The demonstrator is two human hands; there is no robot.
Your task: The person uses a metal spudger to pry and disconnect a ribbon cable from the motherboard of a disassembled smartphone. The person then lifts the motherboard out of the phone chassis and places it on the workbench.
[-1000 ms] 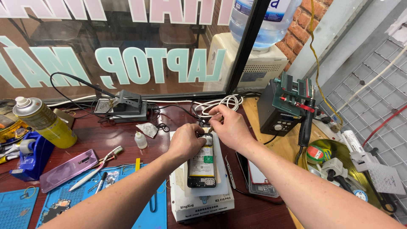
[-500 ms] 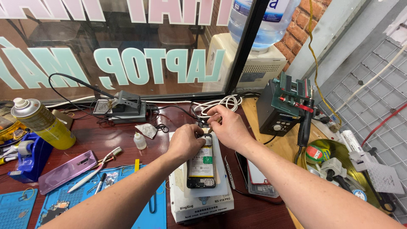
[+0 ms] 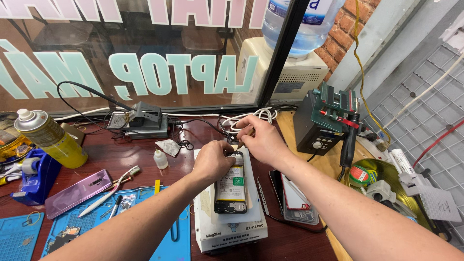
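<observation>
While the left hand [image 3: 212, 162] is pressing curled fingers on the opened smartphone [image 3: 231, 186], the right hand [image 3: 261, 140] is pinching a thin tool [image 3: 243, 138].

Tweezers [image 3: 262, 195] and cables [image 3: 251, 117] flanking phone [image 3: 231, 186]

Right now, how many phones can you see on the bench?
3: the opened phone under both hands, a dark phone just to its right, and a purple phone back at the left. More may be hidden.

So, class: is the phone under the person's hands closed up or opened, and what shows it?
Opened. The phone lies on the white pad with no back cover, its battery and internal parts exposed. The left hand steadies its top end.
</observation>
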